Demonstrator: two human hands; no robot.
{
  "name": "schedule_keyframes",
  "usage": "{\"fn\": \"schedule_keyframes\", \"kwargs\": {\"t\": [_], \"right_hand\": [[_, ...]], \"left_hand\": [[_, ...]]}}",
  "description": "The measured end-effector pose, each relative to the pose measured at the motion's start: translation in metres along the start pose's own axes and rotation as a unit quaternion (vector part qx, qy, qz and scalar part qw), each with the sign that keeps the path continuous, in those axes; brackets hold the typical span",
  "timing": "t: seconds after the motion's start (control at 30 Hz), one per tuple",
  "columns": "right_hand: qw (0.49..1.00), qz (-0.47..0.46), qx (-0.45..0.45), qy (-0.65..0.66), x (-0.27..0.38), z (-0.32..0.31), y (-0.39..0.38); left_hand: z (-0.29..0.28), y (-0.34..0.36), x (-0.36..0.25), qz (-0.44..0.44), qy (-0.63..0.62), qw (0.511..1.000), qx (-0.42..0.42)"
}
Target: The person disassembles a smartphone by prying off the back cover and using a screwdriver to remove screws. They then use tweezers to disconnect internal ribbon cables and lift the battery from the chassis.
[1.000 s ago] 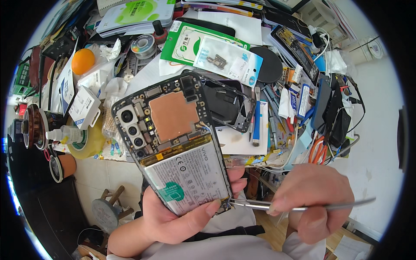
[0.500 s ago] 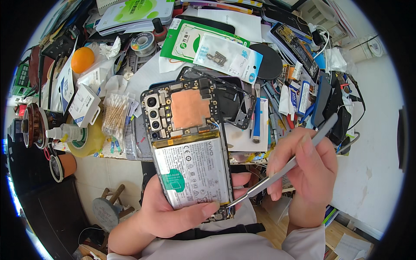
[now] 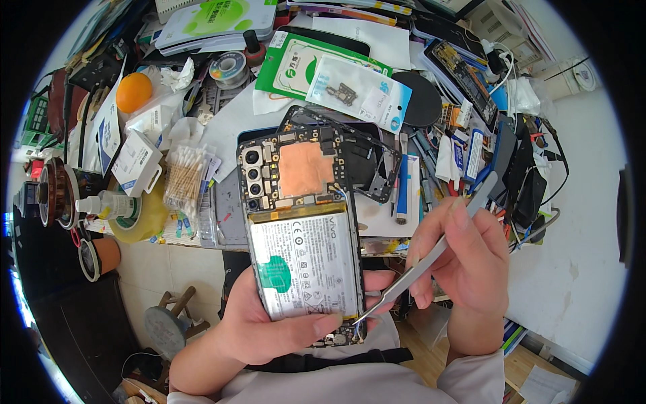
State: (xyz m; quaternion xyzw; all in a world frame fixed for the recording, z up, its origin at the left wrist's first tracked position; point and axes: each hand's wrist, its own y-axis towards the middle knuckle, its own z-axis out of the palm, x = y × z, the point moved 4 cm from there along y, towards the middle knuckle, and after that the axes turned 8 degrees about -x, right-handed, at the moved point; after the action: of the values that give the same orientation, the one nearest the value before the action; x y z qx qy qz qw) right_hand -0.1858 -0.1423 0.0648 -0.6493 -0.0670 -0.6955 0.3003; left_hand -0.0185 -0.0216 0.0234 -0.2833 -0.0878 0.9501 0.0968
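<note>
My left hand [image 3: 276, 330] is closed around the lower part of an opened smartphone [image 3: 306, 252], thumb across its front and fingertips showing past the right edge. The phone's silver battery [image 3: 303, 266] is bare, with a green sticker on it. Above the battery lie a copper-coloured patch [image 3: 306, 168] and a column of camera lenses [image 3: 253, 174]. My right hand [image 3: 461, 259] pinches grey metal tweezers [image 3: 431, 259], slanting down to the left. Their fine tip meets the phone's bottom right corner, near a thin cable; whether it grips anything is too small to tell.
Beyond the phone, a cluttered bench holds a black phone frame [image 3: 377, 161], a blue-handled brush [image 3: 402, 192] and a clear parts packet [image 3: 360, 91]. Cotton swabs [image 3: 186, 178], a small bottle [image 3: 111, 204], a solder spool [image 3: 229, 69] and an orange [image 3: 134, 93] stand left. A stool [image 3: 166, 326] is below.
The phone has turned slightly more upright, its top shifting right. My right hand and the tweezers have moved a little left, the tip staying at the phone's lower right corner.
</note>
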Motion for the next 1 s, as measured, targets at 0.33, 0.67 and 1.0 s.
{"fn": "schedule_keyframes", "kwargs": {"t": [0.33,0.67,1.0], "right_hand": [[0.988,0.055,0.049,0.134,-0.013,-0.003,0.004],[0.986,0.080,0.040,0.140,-0.024,-0.008,0.004],[0.990,0.088,-0.010,0.112,-0.026,-0.004,0.007]], "left_hand": [[0.003,0.000,-0.001,-0.020,-0.018,1.000,-0.002],[0.002,0.001,-0.001,-0.028,-0.039,0.999,0.013],[0.003,0.000,-0.001,-0.046,-0.058,0.997,-0.004]]}}
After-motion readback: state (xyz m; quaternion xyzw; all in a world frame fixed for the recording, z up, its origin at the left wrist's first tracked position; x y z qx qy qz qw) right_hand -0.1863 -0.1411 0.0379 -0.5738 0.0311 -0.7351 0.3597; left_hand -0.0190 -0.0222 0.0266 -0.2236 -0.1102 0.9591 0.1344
